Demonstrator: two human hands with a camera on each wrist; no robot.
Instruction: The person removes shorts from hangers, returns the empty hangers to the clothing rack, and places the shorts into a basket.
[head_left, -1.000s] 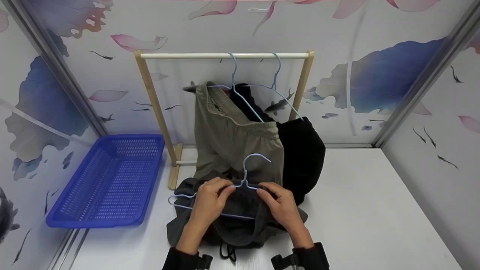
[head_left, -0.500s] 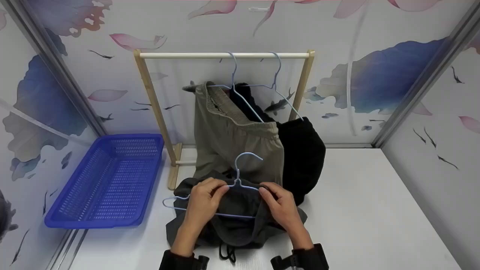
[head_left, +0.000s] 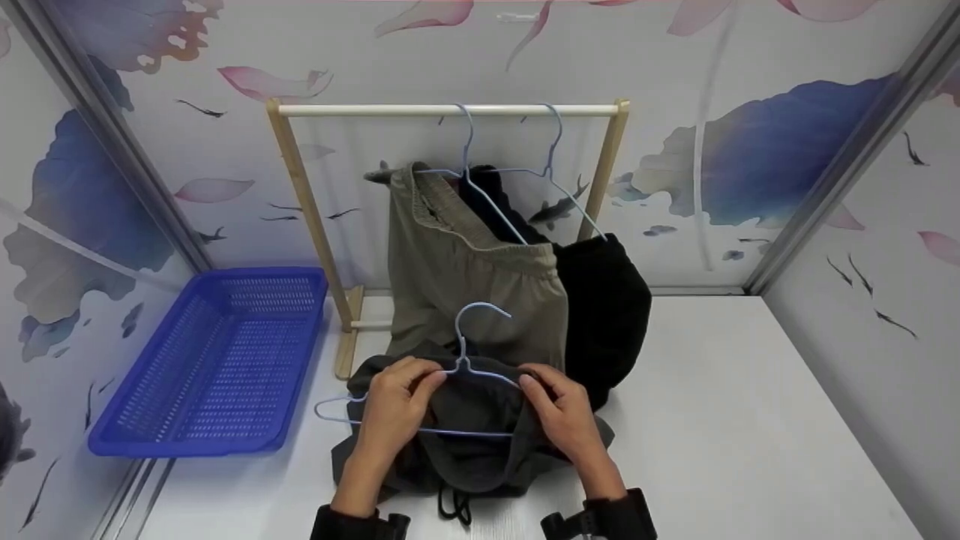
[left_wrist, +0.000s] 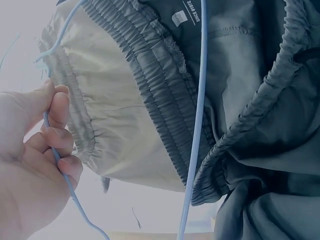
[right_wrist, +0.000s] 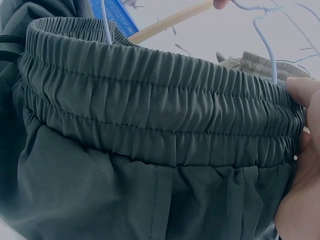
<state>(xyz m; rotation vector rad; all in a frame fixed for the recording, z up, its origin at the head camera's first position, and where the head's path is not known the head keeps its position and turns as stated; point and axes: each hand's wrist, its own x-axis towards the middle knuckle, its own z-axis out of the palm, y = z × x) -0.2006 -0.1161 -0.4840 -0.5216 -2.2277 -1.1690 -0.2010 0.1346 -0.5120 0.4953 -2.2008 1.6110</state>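
Grey trousers (head_left: 480, 397), likely soft, seem best held by the waistband (right_wrist: 165, 95), which is gripped by the right hand (head_left: 559, 409). A blue hanger (left_wrist: 200, 95) is pinched by the left hand (head_left: 394, 409).

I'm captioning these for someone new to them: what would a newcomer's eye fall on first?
Probably the bright blue basket, at the left of the head view. Next, the khaki garment and black garment hanging from the rack at the back. Front and centre, the left hand pinches a light blue hanger while the right hand grips the dark grey garment by its waistband.
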